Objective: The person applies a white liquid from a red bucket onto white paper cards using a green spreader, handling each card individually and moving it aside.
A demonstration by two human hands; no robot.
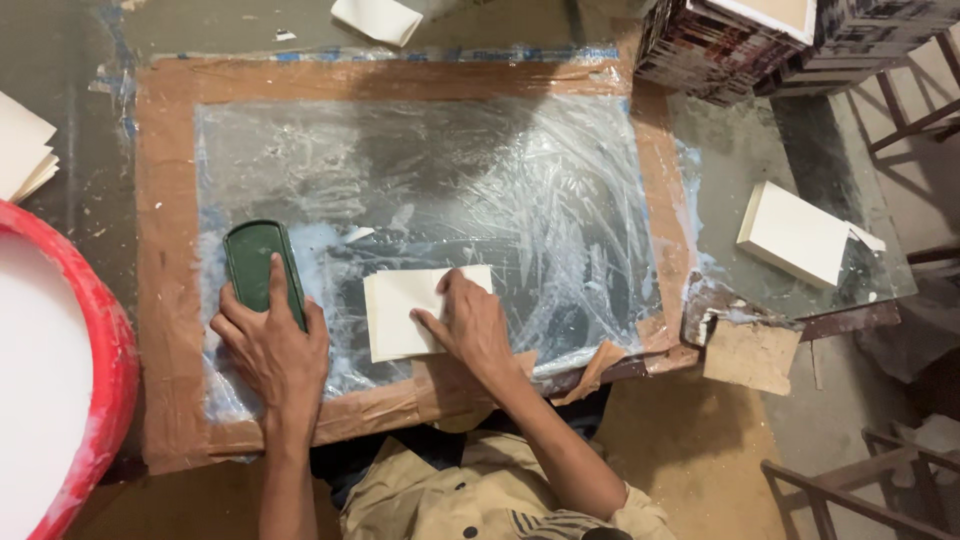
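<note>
My left hand (270,345) grips a dark green rectangular block (258,262) lying on the glue-smeared plastic sheet (440,180). Fingers wrap its lower end, index finger laid along the top. My right hand (470,322) presses flat on a cream sheet of paper (402,310) that lies on the plastic near the front edge. The two hands are about a hand's width apart.
Brown tape (165,260) frames the plastic sheet. A red tub (100,360) of white liquid stands at the left. A stack of cream sheets (795,232) lies on the glass at the right, printed stacks (740,40) at the back right. More cream paper (25,145) lies far left.
</note>
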